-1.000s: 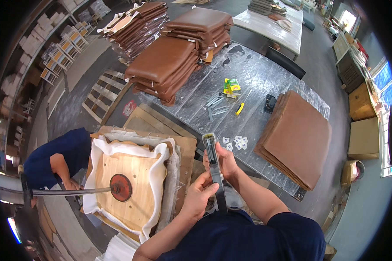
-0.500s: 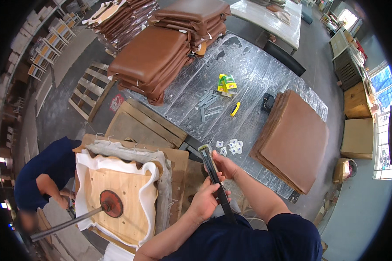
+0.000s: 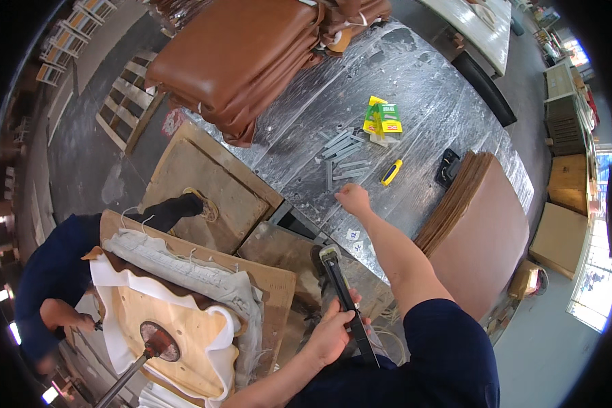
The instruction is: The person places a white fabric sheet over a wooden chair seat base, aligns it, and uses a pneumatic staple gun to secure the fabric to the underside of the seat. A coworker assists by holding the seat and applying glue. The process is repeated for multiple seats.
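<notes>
My left hand (image 3: 331, 334) is wrapped round a long black staple gun (image 3: 347, 299), held slantwise in front of my body. My right arm stretches over the table (image 3: 292, 173), with the right hand (image 3: 353, 199) low by the near end of several loose grey staple strips (image 3: 343, 151). Its fingers are curled together, and what they hold, if anything, is hidden. To the right of the strips lies a yellow cutter knife (image 3: 392, 173). A yellow and green box (image 3: 382, 117) stands behind them. Small white paper tags (image 3: 353, 234) lie beside my right forearm.
A stack of brown sheets (image 3: 479, 231) fills the table's right side, a black tool (image 3: 447, 167) beside it. Brown upholstered cushions (image 3: 234, 54) are piled at the back left. At the lower left, a co-worker (image 3: 58, 272) bends beside a white-edged wooden panel (image 3: 183, 353) under a pressing disc (image 3: 160, 341).
My right hand has left the staple gun and reached forward to the staple strips. My left hand keeps the gun, now lower in view. The co-worker's leg has come into sight.
</notes>
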